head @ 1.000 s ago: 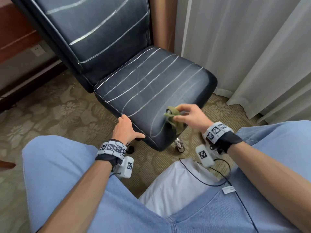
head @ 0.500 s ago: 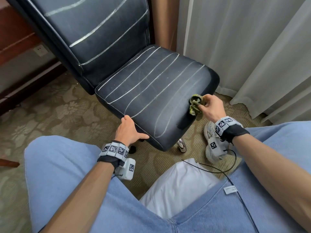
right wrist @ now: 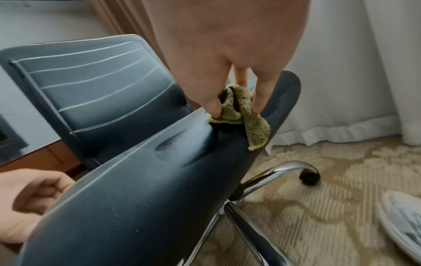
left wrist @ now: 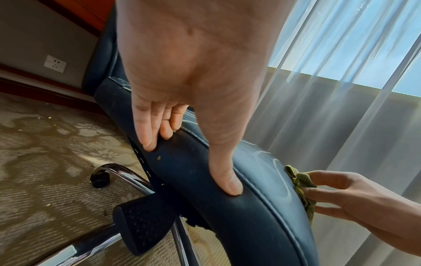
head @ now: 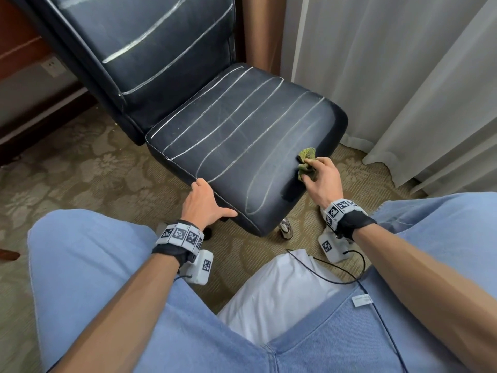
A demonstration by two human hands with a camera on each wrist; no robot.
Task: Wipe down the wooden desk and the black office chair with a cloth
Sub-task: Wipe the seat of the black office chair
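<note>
The black office chair with pale stitch lines stands in front of my knees. A crumpled green cloth is pinched in my right hand and pressed against the seat's right front edge; the right wrist view shows the cloth hanging over that edge. My left hand grips the seat's near left corner, thumb on the front rim and fingers curled over the side. The wooden desk shows only as a reddish edge at the far left.
White curtains hang close behind and right of the chair. Chrome base legs with black castors spread under the seat. A white shoe lies on the patterned carpet to the right. A wall socket sits low at left.
My right hand has carried the cloth from the seat's front to its right edge. The left hand has kept its grip on the near corner.
</note>
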